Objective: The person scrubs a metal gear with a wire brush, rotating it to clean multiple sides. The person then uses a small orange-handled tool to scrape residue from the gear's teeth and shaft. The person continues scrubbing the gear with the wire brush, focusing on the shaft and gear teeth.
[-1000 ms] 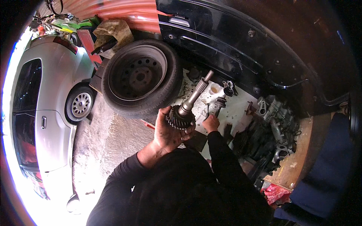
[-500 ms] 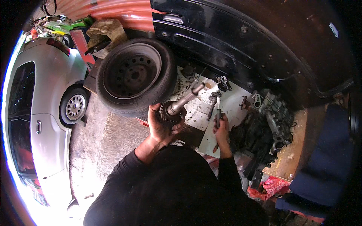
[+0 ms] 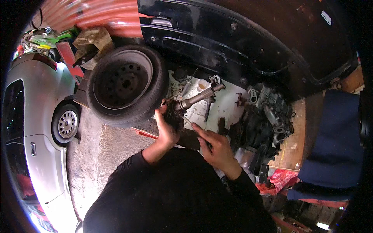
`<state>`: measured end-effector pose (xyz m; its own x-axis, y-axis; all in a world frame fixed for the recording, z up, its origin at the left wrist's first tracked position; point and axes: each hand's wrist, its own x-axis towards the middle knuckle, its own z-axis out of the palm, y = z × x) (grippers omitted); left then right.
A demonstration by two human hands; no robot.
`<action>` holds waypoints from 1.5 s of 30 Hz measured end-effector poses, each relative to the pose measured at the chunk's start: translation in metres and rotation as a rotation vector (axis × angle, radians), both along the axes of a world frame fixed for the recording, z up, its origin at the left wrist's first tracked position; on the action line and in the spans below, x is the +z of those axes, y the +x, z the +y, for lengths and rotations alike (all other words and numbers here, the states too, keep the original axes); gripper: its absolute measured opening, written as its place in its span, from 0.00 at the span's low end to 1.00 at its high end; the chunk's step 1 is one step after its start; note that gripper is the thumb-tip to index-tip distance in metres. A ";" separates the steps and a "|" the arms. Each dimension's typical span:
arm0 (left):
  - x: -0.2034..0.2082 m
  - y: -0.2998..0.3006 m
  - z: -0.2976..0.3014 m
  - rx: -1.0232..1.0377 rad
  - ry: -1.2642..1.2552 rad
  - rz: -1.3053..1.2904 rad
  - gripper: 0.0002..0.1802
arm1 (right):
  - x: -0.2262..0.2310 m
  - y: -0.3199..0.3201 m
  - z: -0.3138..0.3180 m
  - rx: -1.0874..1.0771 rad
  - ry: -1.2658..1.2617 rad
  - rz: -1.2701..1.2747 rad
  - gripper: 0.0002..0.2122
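My left hand (image 3: 168, 134) is wrapped round the toothed gear end of a steel gear shaft (image 3: 196, 99). Its bare, splined length points up and to the right over the white board (image 3: 229, 103). Close by, my right hand (image 3: 219, 151) is closed on a slim tool (image 3: 188, 121). The tool's pale end reaches to the gear's lower right side; the rest is mostly hidden by the fingers, so its kind is unclear. Beyond the shaft, a smaller dark shaft part (image 3: 208, 108) lies on the board beside a small cup (image 3: 202, 85) of brownish liquid.
A wheel with its tyre (image 3: 126, 83) lies left of my hands. Greasy metal housings (image 3: 268, 116) crowd the right. Behind stands a black vehicle panel (image 3: 217, 42). A silver car (image 3: 42, 116) is at far left, a red bag (image 3: 283, 180) at lower right.
My right hand has lifted the slim tool off the board area and brought it left against the gear. The gear shaft has tilted lower to the right. The whole view has shifted slightly.
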<state>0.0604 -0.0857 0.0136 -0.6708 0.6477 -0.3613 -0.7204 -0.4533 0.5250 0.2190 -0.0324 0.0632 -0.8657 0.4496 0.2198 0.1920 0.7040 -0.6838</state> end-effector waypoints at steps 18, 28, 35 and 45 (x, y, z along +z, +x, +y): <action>-0.025 -0.035 -0.007 0.013 0.282 0.101 0.27 | -0.026 -0.003 0.000 -0.129 0.061 0.125 0.24; -0.026 -0.041 -0.009 0.179 0.172 0.523 0.37 | -0.032 -0.014 -0.012 -0.071 0.033 0.216 0.23; -0.007 -0.039 0.004 0.200 0.217 0.534 0.33 | -0.042 -0.018 -0.009 -0.108 0.038 0.212 0.22; -0.014 -0.046 0.033 0.239 0.215 0.589 0.28 | -0.036 -0.019 0.006 -0.211 -0.025 0.171 0.21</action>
